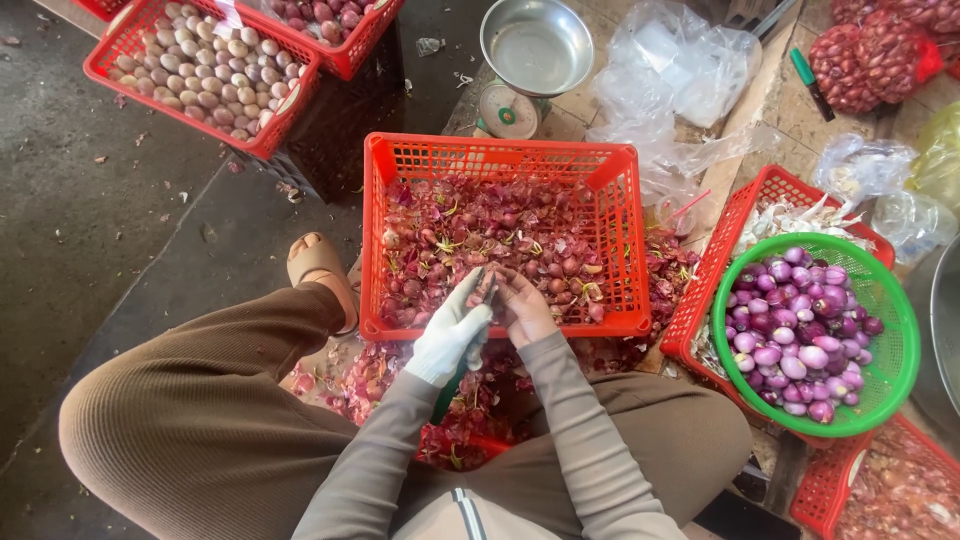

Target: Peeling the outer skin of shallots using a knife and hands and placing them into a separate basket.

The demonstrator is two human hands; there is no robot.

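A small reddish-brown shallot point(487, 287) was pinched between both hands above the near edge of a red slatted plastic crate point(505, 160) filled with purple-red shallots and peelings. The left hand point(455, 325), in a white knit glove, was closed around the shallot from the left; the bare right hand point(522, 303) was curled against it, fingertips meeting. A green round plastic colander point(890, 340) of peeled purple shallots was set to the right. A steel weighing scale point(530, 60) was placed beyond the crate.
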